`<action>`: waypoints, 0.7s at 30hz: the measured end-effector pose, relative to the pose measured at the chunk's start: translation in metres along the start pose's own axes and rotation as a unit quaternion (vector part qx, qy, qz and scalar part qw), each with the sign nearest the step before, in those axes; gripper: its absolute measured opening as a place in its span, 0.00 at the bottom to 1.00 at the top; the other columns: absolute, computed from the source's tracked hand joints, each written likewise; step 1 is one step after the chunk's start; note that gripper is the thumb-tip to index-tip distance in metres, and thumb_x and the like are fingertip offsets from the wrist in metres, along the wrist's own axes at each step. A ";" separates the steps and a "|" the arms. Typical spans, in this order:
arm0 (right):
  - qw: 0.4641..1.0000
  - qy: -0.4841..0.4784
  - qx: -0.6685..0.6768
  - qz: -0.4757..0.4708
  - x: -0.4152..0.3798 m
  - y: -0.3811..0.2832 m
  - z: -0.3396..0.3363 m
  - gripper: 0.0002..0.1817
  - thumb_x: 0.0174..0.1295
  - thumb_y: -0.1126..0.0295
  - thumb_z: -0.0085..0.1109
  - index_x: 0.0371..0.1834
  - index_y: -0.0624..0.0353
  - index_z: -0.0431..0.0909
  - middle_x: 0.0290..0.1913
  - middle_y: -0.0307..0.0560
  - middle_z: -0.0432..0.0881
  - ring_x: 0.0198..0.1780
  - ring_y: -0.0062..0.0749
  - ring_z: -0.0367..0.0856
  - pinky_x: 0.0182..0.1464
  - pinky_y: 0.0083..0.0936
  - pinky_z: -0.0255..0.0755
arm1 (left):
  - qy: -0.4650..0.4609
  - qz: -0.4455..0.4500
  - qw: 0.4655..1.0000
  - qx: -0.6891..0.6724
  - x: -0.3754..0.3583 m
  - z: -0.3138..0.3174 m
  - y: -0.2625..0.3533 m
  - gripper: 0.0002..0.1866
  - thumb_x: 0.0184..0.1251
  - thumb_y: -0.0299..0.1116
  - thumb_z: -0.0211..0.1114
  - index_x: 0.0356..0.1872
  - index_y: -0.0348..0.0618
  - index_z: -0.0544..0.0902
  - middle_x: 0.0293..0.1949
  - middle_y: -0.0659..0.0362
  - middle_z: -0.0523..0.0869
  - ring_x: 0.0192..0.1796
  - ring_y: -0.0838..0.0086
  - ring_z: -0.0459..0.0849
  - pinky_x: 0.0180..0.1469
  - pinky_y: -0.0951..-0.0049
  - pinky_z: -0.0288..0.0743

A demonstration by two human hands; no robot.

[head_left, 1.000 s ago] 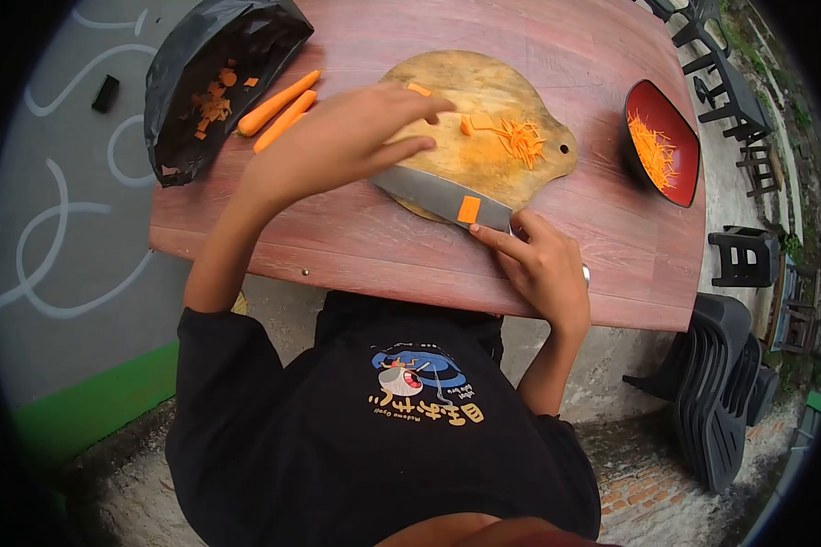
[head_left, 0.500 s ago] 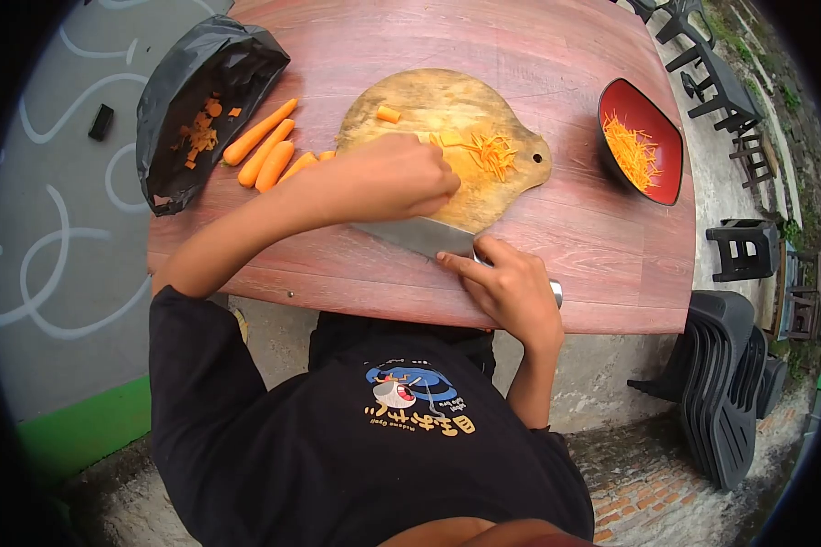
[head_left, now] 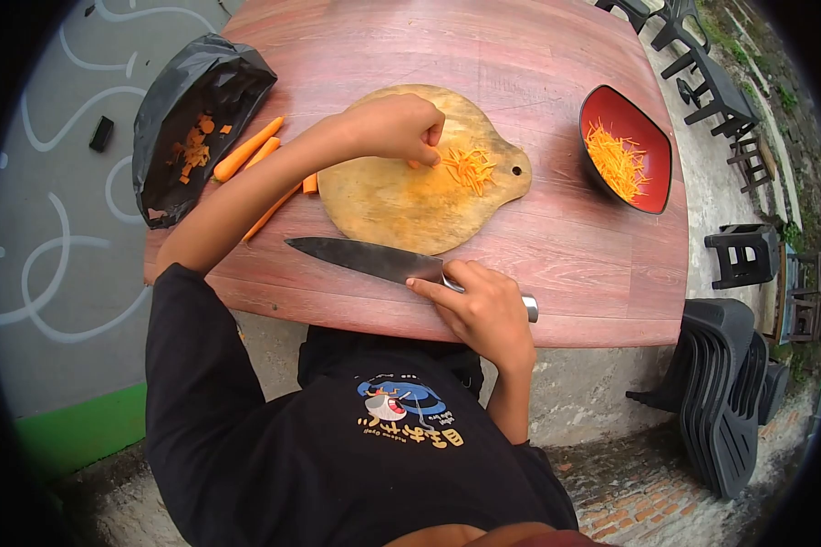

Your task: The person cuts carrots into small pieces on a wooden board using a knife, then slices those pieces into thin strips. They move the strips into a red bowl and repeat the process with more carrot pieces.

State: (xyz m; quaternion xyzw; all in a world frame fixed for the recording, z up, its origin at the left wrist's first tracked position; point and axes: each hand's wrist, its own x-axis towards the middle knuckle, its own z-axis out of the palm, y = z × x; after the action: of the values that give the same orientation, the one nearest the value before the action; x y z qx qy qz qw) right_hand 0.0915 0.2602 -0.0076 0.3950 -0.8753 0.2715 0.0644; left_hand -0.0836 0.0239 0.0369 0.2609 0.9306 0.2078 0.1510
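My left hand [head_left: 400, 128] is over the round wooden cutting board [head_left: 383, 214], its fingers pinched on a small carrot piece [head_left: 416, 165] that is mostly hidden. Just right of those fingertips lies a small heap of carrot strips [head_left: 471, 170]. My right hand [head_left: 488, 310] is wrapped round the metal handle of a chef's knife [head_left: 365, 258], index finger along the blade. The knife is held by the board's near edge, its tip pointing left. Several carrots [head_left: 246, 150] lie left of the board, partly covered by my left forearm.
A red bowl with a black outside [head_left: 652, 150] holds carrot shreds [head_left: 616, 162] at the right of the table [head_left: 575, 292]. At the left edge, a black plastic bag [head_left: 160, 118] contains carrot scraps [head_left: 194, 150]. Stacked dark chairs [head_left: 716, 401] stand beyond the table's right side.
My left hand has moved up over the board and pinches at its surface. The knife has shifted left and slightly towards me, and its whole blade now shows.
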 end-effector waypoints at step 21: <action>0.999 -0.038 0.027 0.012 0.002 0.001 -0.008 0.20 0.60 0.70 0.64 0.56 0.38 0.88 0.36 0.39 0.76 0.39 0.34 0.82 0.40 0.34 0.78 | 0.247 0.004 0.938 0.244 0.004 -0.009 -0.032 0.14 0.73 0.27 0.59 0.54 0.37 0.87 0.44 0.47 0.90 0.45 0.50 0.88 0.48 0.55 0.80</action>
State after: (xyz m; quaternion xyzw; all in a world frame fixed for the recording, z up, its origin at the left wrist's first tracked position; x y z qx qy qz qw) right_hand 0.0884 0.2634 -0.0006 0.3962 -0.8739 0.2810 0.0173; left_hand -0.1037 -0.0010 0.0291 0.2339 0.9596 0.0333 -0.1530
